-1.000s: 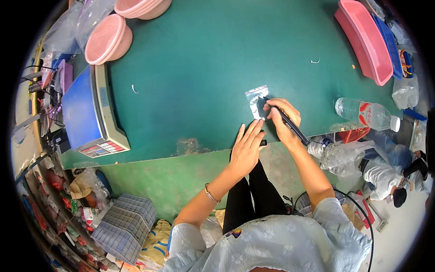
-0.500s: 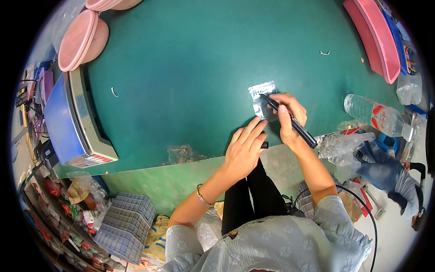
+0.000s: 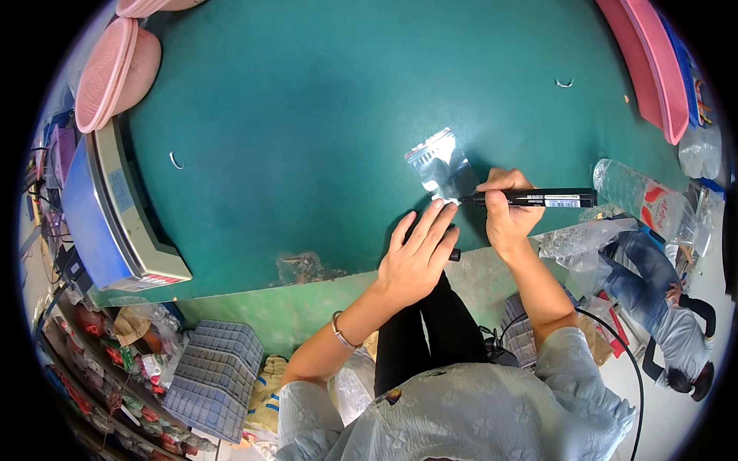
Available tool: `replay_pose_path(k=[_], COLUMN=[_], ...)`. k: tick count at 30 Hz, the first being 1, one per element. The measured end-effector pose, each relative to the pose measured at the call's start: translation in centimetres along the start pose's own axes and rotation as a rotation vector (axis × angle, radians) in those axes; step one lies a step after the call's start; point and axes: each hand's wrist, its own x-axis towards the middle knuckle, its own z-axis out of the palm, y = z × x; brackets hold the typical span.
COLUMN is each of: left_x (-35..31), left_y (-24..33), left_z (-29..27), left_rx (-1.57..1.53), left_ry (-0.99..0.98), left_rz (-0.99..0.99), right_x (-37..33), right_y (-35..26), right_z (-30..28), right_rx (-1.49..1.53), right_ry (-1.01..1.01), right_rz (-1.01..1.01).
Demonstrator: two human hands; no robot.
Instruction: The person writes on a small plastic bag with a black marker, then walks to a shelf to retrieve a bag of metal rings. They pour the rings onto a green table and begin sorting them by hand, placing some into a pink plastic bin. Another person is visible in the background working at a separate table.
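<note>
A small clear zip-lock bag (image 3: 446,170) lies tilted on the green table, its zip edge at the far end. My left hand (image 3: 417,257) presses its near edge with stretched fingertips. The end of a black marker cap (image 3: 455,255) sticks out from under that hand, seemingly held beneath it; the thumb's grip is hidden. My right hand (image 3: 510,211) is closed around a black marker pen (image 3: 557,198). The pen lies nearly level, its tip pointing left at the bag's near right corner; I cannot tell whether it touches.
A scale (image 3: 123,215) stands at the left, near pink baskets (image 3: 104,73). At the right are a clear plastic bottle (image 3: 642,196) and a pink tray (image 3: 649,69). Small white curved pieces (image 3: 176,160) lie on the table (image 3: 307,154). A person (image 3: 665,307) is at the far right.
The marker has swung from slanting to nearly level, and its tip has moved from the bag's upper part to its near right corner. The bag has turned slightly.
</note>
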Motion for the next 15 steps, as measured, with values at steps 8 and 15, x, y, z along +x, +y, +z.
replay_pose_path(k=[8,15], left_x=[0.0,0.1], left_y=[-0.1,-0.1], left_z=[0.1,0.1], left_rx=[-0.023,-0.067], left_ry=[0.006,0.046], left_rz=[0.004,-0.042], right_x=[1.4,1.7], right_y=[-0.5,0.4], right_z=[1.3,1.1], right_rx=[-0.114,-0.244], right_ry=[-0.077,-0.182], right_rz=[0.026,-0.075])
